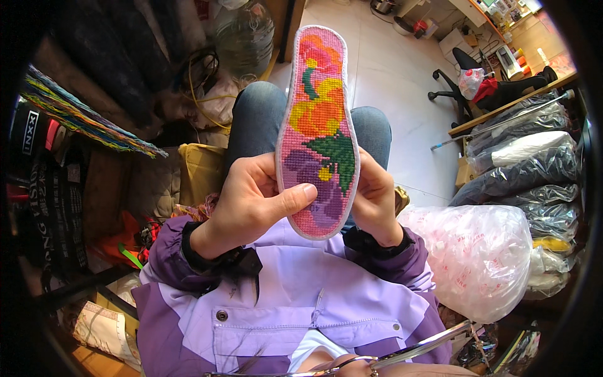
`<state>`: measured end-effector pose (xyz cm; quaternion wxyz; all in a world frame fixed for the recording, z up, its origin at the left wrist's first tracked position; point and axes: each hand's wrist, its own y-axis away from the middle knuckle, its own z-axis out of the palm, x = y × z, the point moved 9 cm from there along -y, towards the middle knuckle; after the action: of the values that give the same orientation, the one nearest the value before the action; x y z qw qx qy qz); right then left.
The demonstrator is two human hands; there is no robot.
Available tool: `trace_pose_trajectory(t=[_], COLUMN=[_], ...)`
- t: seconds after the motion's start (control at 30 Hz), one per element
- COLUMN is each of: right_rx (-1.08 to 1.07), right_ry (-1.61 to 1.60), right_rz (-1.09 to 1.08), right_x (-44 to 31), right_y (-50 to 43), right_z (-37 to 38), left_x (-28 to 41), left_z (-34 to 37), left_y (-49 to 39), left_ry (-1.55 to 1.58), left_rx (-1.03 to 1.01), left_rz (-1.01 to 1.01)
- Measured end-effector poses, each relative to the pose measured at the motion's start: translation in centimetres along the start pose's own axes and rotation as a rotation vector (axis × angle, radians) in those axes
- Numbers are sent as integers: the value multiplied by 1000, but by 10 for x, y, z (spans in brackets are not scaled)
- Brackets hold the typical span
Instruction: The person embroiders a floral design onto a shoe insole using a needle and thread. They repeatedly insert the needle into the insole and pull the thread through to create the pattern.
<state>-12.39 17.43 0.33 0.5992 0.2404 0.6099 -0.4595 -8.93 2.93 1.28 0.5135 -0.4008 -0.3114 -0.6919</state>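
Observation:
A cross-stitched shoe insole (320,127) with a white bound edge stands upright in front of my knees, its wide pink face towards me. Orange, yellow and purple flowers and green leaves cover it. My left hand (252,200) grips its left edge near the lower end, the thumb lying on the purple flower. Along the lower right edge, my right hand (377,200) holds it too, with the fingers partly hidden behind it. A bundle of coloured embroidery threads (94,118) hangs at the far left, apart from both hands.
A large clear plastic bag (471,254) bulges at my right, below plastic-wrapped garments (532,174). A yellow box (200,169) and a big plastic bottle (246,37) are at the left. An office chair's base (450,94) stands on the tiled floor ahead.

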Motion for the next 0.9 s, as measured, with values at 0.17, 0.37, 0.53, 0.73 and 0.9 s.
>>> trace_pose_trajectory(t=[0.17,0.37,0.53,0.73,0.9], right_rx=[-45,-79,-124,-128,-132], right_ry=[32,13,-49,-8,-5], right_rz=[-69,-40,-16,-58,-65], right_x=[-6,-5,-4,-7,-7], right_y=[1,3,4,5,6], right_z=[11,15,20,19,18], left_x=[-2,-3,-6,-7,-10], left_z=[-2,-6,-6,-4,-3], left_y=[0,0,0,1,1], left_ry=[-51,-34,-15,0,7], left_rx=[24,-4,42,42,22], left_rz=[-8,-5,-44,-65,-78])
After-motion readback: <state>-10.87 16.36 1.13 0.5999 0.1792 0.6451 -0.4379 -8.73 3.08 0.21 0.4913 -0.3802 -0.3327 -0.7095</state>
